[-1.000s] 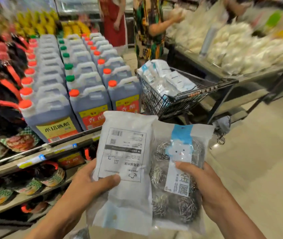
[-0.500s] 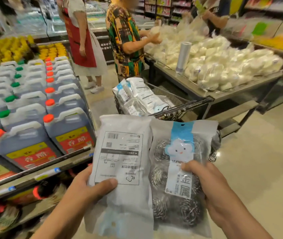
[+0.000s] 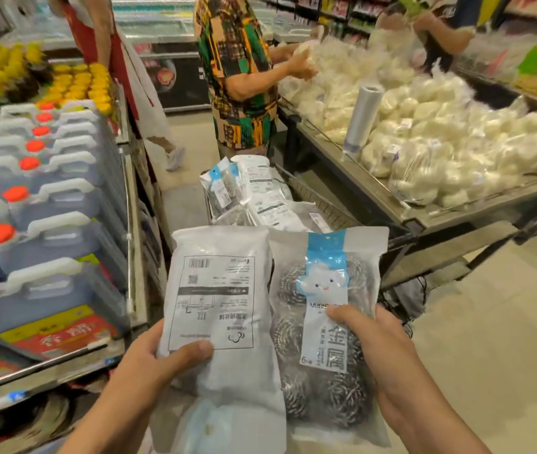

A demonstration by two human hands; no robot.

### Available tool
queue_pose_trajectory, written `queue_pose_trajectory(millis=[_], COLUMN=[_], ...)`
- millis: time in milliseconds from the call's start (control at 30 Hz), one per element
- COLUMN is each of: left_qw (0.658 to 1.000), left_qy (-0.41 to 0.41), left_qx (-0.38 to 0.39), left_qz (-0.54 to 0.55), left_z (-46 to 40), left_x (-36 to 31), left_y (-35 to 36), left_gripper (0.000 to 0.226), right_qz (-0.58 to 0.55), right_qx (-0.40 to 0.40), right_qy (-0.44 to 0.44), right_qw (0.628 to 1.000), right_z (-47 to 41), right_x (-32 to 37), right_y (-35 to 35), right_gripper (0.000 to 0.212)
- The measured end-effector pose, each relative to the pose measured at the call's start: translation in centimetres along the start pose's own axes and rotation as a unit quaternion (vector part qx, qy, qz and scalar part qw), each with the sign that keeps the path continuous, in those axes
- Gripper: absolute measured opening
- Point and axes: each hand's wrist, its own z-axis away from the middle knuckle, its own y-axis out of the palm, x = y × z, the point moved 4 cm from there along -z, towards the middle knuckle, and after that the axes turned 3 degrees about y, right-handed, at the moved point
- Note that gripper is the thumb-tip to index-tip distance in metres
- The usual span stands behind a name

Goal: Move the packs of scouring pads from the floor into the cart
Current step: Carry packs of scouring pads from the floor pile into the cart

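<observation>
1. Packs of scouring pads are held up side by side in front of the cart [image 3: 332,208]: a white pack [image 3: 224,309] showing its printed back, and just right of it, touching or overlapping along the edge, a clear pack [image 3: 329,329] with steel scourers visible behind a blue and white label.
2. Left hand [image 3: 159,362] grips the white pack at its lower left edge, thumb pressed across the front.
3. Right hand [image 3: 378,348] grips the clear pack at its lower right, thumb lying on the label.
4. Beyond the two held packs, the wire cart already holds a heap of similar packs [image 3: 254,194], some back up, one with the blue label showing.
5. Left of the cart stands a shelf [image 3: 64,362] of large jugs [image 3: 50,290] with orange caps and white handles.
6. Right of the cart is a metal display table [image 3: 424,217] piled with bagged white goods [image 3: 457,142], with a roll of plastic bags [image 3: 362,116] upright on it.
7. Behind the cart a person in a patterned shirt [image 3: 237,70] reaches to that table; another person in a red apron [image 3: 109,50] stands farther left.
</observation>
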Motion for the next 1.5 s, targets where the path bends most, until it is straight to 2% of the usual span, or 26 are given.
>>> queue_pose_trajectory(millis=[267, 400, 500, 600, 933, 1233, 1500], left_qw=[0.997, 0.995, 0.994, 0.99, 0.97, 0.963, 0.966], left_qy=[-0.064, -0.077, -0.081, -0.085, -0.122, -0.145, -0.169], left_qx=[-0.042, -0.054, -0.076, -0.11, -0.198, -0.229, -0.193], left_qz=[-0.017, -0.019, -0.015, 0.015, 0.067, 0.005, 0.003], left_z=[-12.1, -16.5, -19.1, -21.4, -28.7, -32.1, -35.5], left_x=[-3.7, -5.7, -6.0, -5.7, -6.1, -4.9, -1.3], left_y=[0.7, 1.0, 1.1, 1.1, 5.8, 7.6, 6.2], left_gripper=[0.08, 0.063, 0.061, 0.037, 0.037, 0.038, 0.041], right_qz=[0.041, 0.047, 0.071, 0.092, 0.156, 0.198, 0.206], right_qx=[-0.009, -0.003, 0.017, 0.032, 0.087, 0.151, 0.152], right_qy=[0.038, 0.06, 0.076, 0.089, 0.079, 0.103, 0.148], right_qw=[0.998, 0.997, 0.994, 0.991, 0.981, 0.963, 0.955], right_z=[-10.7, -14.3, -17.3, -20.8, -34.1, -41.4, -44.9], right_x=[4.7, 6.3, 7.5, 9.2, 16.6, 17.4, 14.3], right_y=[1.4, 2.6, 3.7, 4.2, 4.0, 5.3, 6.5], right_gripper=[0.025, 0.029, 0.028, 0.025, 0.018, 0.021, 0.024])
